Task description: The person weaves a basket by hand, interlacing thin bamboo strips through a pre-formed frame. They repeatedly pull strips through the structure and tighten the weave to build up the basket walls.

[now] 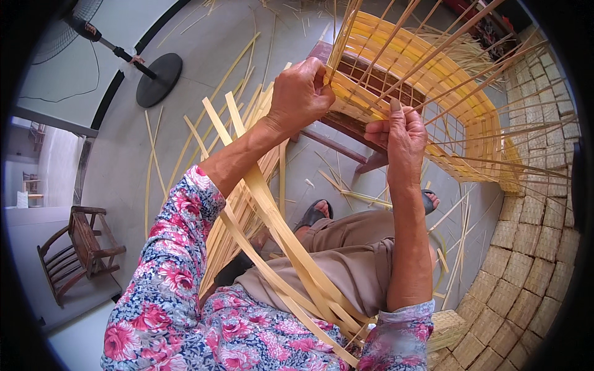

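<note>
A half-woven basket [470, 99] of yellow bamboo strips sits tilted on a reddish-brown wooden bench [334, 141], its long thin stakes fanning up and out. My left hand [300, 93] is closed at the basket's near left corner, gripping the woven edge and the stakes there. Along the same near side, my right hand [403, 139] pinches a bamboo strip [356, 93] at the rim, thumb pointing up. Fingers hide part of the strip in both hands. Several wide pale bamboo strips [266, 204] lie across my lap, under my left forearm.
Loose bamboo strips [151, 161] litter the grey floor at left and beyond the bench. A black fan base [159, 80] stands at the far left, a small wooden chair [86, 244] at the near left. Stacked woven pieces [520, 278] line the right side.
</note>
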A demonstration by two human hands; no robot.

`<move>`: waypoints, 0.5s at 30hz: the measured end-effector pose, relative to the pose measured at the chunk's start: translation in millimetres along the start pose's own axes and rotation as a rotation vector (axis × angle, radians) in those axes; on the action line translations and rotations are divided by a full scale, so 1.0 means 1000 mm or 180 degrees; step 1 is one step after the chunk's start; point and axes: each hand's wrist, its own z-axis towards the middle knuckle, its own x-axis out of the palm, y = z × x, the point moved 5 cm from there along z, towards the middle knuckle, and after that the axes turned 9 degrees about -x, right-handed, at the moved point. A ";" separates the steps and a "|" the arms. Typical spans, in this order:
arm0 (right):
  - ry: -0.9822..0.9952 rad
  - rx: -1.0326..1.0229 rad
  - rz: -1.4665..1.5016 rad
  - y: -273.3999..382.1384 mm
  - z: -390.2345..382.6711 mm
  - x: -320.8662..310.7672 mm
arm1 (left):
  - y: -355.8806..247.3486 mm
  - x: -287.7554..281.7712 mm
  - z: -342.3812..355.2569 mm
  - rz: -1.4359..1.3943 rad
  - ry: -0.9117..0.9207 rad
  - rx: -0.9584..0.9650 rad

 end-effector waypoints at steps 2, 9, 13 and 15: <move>-0.0005 -0.0062 0.0008 0.001 0.002 -0.002 | -0.002 0.002 0.001 0.0018 -0.0035 0.0027; 0.0006 -0.0170 -0.0013 0.000 0.006 -0.010 | 0.002 0.007 0.002 -0.0140 0.0131 0.0026; 0.0009 -0.0218 0.0012 -0.005 0.010 -0.012 | 0.003 0.011 -0.007 -0.1090 0.0269 -0.0619; 0.0037 -0.0156 -0.0016 -0.004 0.007 -0.010 | 0.007 0.015 -0.006 -0.1233 0.0396 -0.0717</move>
